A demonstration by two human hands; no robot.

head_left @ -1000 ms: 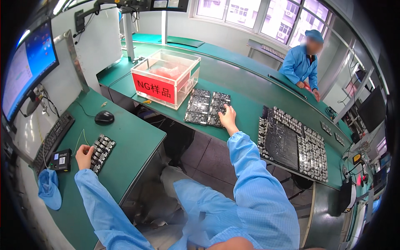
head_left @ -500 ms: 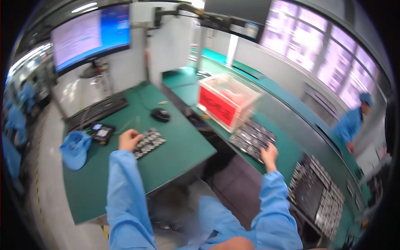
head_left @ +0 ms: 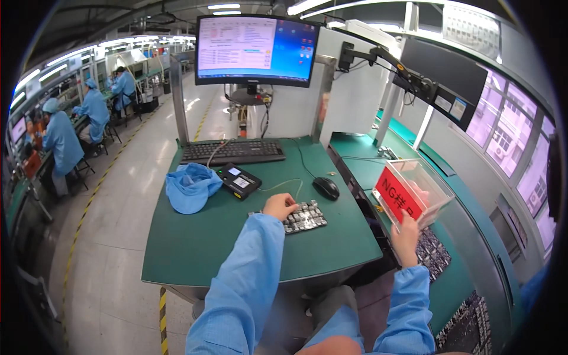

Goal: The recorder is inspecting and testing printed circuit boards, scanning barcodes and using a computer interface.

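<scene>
My left hand (head_left: 280, 207) is over a small dark tray of silvery square parts (head_left: 306, 218) on the green desk. Its fingers are bent and drawn together at the tray's left side; whatever they pinch is hidden. My right hand (head_left: 406, 239) is raised over the desk's right side, in front of the red label (head_left: 397, 192) of a clear plastic bin (head_left: 438, 204). Its fingertips look pressed together, and anything between them is too small to make out. Behind that hand lies a larger dark panel of small parts (head_left: 435, 254), partly covered by the wrist.
On the desk are a keyboard (head_left: 234, 152), a mouse (head_left: 326, 188), a black device with a small screen (head_left: 239, 181) and a blue cap (head_left: 193, 188). A monitor (head_left: 254, 50) stands behind. Another parts panel (head_left: 467, 328) lies low at the right. People in blue work far left.
The view has swung left. My right hand has left the large panel beside the bin and now hangs in front of the red label. My left hand stays at the small tray.
</scene>
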